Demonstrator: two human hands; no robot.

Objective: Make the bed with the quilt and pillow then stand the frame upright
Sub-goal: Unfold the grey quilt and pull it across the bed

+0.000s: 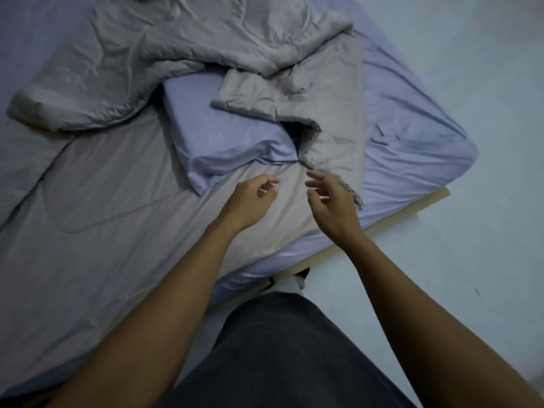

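Both hands empty, fingers loosely curled: left hand (pixel 250 201), right hand (pixel 329 201), hovering over rumpled quilt (pixel 123 207), likely about to grab it. Pillow (pixel 217 136) half-buried under quilt folds on bed (pixel 412 136). Frame not visible.

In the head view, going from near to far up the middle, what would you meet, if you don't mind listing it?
Dark trousers → left hand and right hand, both open → lilac pillow → crumpled grey quilt.

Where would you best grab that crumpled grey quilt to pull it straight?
Probably by the quilt corner near the right hand, coming from the bed's near edge. That corner lies free on the sheet, while farther up the quilt bunches over the pillow.
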